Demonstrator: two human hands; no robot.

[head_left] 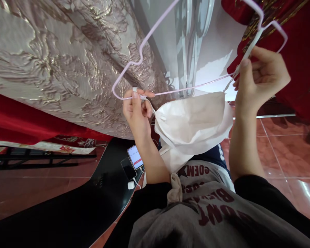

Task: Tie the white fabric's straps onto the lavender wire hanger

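Note:
A pale pink wire hanger (142,51) is held up in front of me. A white garment (193,120) with thin straps hangs below its bottom bar. My left hand (136,110) pinches one strap against the hanger's bottom bar near its left corner. My right hand (260,79) is closed on the other strap at the hanger's right shoulder. Both hands are raised at chest height above my grey printed sweatshirt (212,206).
A beige embroidered curtain (62,62) hangs at the left, red fabric (299,41) at the upper right. Two phones (133,162) and a white charger (131,185) lie on a black surface (67,206) below. The floor is glossy red tile (281,148).

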